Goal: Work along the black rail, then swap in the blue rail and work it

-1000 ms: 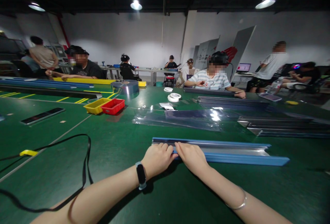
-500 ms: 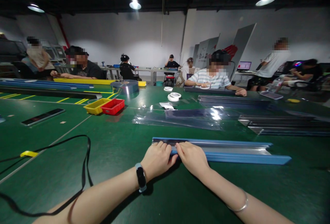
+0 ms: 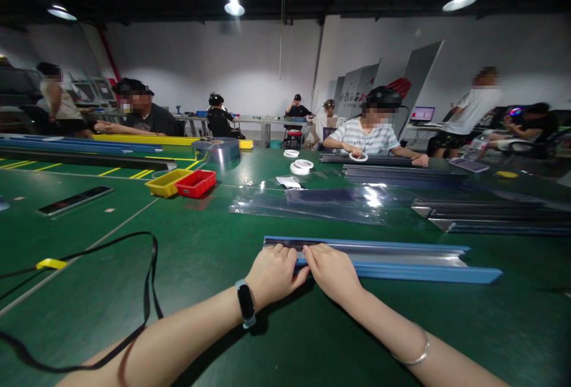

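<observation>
A long blue channel profile lies on the green table in front of me, its silvery inner trough facing up. My left hand is closed over the near edge at its left end, knuckles up and thumb pointing right. Right beside it, my right hand grips the same edge, fingers curled into the trough. The fingertips of both hands are partly hidden inside the profile. A dark strip shows along the trough near my left fingers; I cannot tell what it is.
Clear plastic strips lie beyond the profile, with dark profiles to the right. Yellow and red bins, a phone and a black strap are on the left. A co-worker sits opposite, holding a white tape roll.
My hands and the blue profile stay almost exactly where they were. Across the table, the co-worker's hand with the tape roll has shifted slightly, and a standing person at far left has turned.
</observation>
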The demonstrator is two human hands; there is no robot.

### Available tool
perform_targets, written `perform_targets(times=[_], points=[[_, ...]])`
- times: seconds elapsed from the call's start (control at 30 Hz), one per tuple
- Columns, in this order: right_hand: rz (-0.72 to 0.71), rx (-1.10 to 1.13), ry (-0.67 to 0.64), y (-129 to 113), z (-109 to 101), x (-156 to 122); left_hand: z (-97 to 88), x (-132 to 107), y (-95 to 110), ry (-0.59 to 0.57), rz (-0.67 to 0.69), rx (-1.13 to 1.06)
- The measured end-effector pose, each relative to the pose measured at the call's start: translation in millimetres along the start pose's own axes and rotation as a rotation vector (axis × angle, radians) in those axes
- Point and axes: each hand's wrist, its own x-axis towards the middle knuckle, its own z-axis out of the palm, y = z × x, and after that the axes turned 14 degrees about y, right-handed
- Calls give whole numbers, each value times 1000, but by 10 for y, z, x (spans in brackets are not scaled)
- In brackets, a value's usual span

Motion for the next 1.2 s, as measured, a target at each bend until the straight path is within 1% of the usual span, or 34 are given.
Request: perform_targets(times=[0.17, 0.4, 0.6, 0.7, 0.83, 1.07, 1.2], points=[[-62, 66, -40, -25, -31, -2, 9, -14, -3, 5, -6, -15], [-79, 20, -54, -27, -8, 7, 34, -19, -13, 43, 13, -25], [-54, 1, -52, -39, -4, 5, 31, -19, -10, 21, 7, -32], [-56, 17, -24, -45, 2, -14, 26, -23, -6, 26, 2, -30], [-32, -25, 22, -47, 4, -29, 21, -23, -5, 35, 8, -15], [-40, -41, -13, -26, -9, -11, 26, -15, -16, 6, 22, -5], [-27, -69, 2, -24, -15, -22, 22, -14, -18, -2, 17, -2]])
